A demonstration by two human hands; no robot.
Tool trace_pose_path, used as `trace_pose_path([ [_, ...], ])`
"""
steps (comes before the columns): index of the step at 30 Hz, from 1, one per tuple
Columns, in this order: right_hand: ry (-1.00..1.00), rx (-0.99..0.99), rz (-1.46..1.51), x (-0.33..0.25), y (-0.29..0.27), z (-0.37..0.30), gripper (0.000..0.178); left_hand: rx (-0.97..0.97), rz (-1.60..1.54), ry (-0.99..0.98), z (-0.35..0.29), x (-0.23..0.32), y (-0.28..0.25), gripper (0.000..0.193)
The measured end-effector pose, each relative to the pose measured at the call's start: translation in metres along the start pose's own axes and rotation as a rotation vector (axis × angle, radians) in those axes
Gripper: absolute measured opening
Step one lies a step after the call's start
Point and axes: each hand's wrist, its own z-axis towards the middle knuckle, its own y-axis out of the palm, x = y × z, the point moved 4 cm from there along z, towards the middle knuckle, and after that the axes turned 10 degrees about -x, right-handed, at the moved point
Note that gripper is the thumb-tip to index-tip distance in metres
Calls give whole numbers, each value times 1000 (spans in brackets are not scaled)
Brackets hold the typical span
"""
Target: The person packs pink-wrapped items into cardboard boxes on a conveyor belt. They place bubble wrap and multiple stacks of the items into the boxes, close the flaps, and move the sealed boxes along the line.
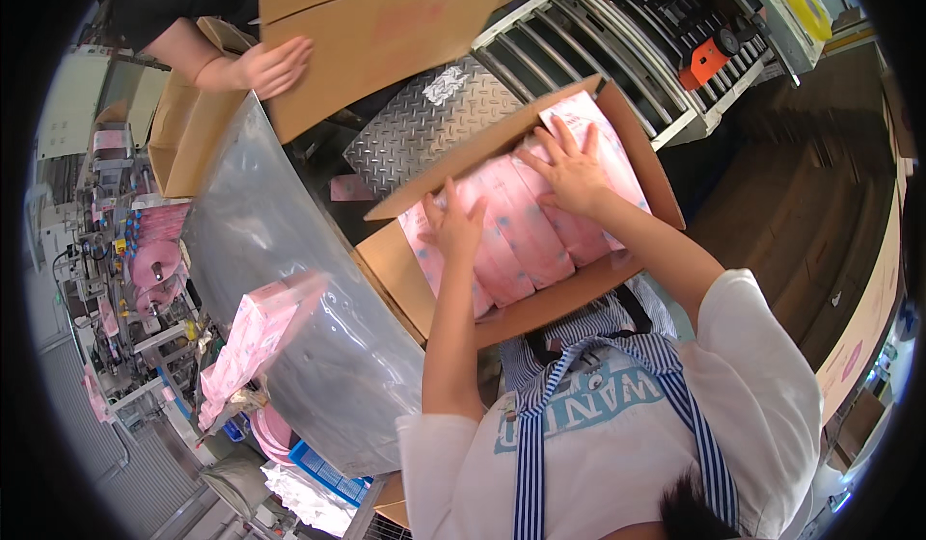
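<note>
An open cardboard box (540, 313) stands in front of me, tilted in the view, with a row of pink packs (526, 236) inside it. My left hand (453, 220) rests with spread fingers on the packs at the left end of the row. Toward the right end, my right hand (571, 169) lies on the packs with its fingers apart. Neither hand wraps round a pack. The far flap (463, 164) of the box is raised along its far edge. How deep the packs go in the box is hidden.
A metal slide (280, 202) lies left, with a blurred pink pack (260, 323) over it. Another person's hand (280, 66) holds a large cardboard sheet or box (376, 29). A roller conveyor (598, 53) is at far right, beyond a tread plate (415, 125). Stacked cardboard (801, 193) stands right.
</note>
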Motion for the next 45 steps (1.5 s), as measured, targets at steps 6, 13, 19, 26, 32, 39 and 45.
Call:
trace_pose_path([
  [6,42,24,545,66,19,-17,51,111,11,273,-14,-22,5,66],
  [13,-164,-212,412,72,75,-76,44,-551,104,144,-76,-121,57,16],
  [19,195,297,137,87,-22,-105,50,-528,55,166,-102,-125,61,24],
  [26,197,216,197,174,-29,-26,25,-45,141,-117,-92,-139,-6,57],
  [32,209,45,15,138,-19,-23,29,127,-314,-509,-99,-161,-17,77],
  [39,-535,-375,138,118,42,-54,83,90,-631,89,-106,-41,-34,60],
  [45,-399,-628,45,109,-3,-40,65,-289,17,339,-51,-6,12,62],
])
